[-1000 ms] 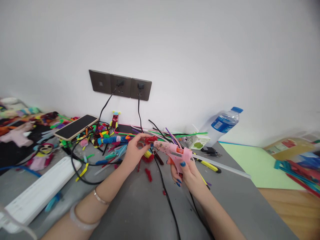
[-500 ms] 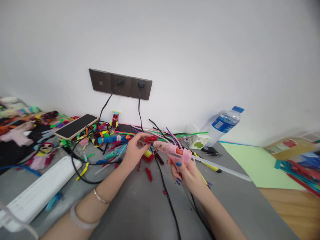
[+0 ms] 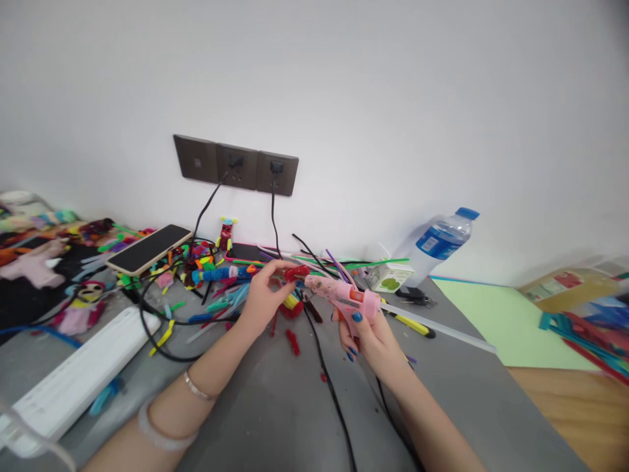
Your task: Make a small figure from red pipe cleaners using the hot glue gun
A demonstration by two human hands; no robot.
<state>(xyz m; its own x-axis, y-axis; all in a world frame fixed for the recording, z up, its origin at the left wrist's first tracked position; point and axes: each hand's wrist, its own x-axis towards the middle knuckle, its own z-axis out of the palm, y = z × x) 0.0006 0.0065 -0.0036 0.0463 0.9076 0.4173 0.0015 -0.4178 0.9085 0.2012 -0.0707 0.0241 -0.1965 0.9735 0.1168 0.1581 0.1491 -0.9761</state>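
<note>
My right hand [image 3: 366, 334] is wrapped round the handle of a pink glue gun [image 3: 331, 293], and a long clear glue stick [image 3: 442, 328] juts out of its back end. Between the fingertips of my left hand [image 3: 268, 292] is a small red fuzzy piece [image 3: 297, 273], apparently bent pipe cleaner. The gun's nozzle points left at this piece, very close to it; whether they touch I cannot tell. Below, another short red piece [image 3: 293, 342] lies on the grey table [image 3: 275, 413].
A white power strip [image 3: 83, 380], a phone [image 3: 150, 249] and loose pipe-cleaner bits [image 3: 221, 307] lie to the left. Black cords cross the table. At the right are a water bottle [image 3: 445, 237], a small box [image 3: 390, 275], a yellow cutter [image 3: 415, 326] and green paper [image 3: 511, 321].
The glue gun in my right hand has shifted slightly right, so its nozzle is a little farther from the red piece. My left hand stays almost still.
</note>
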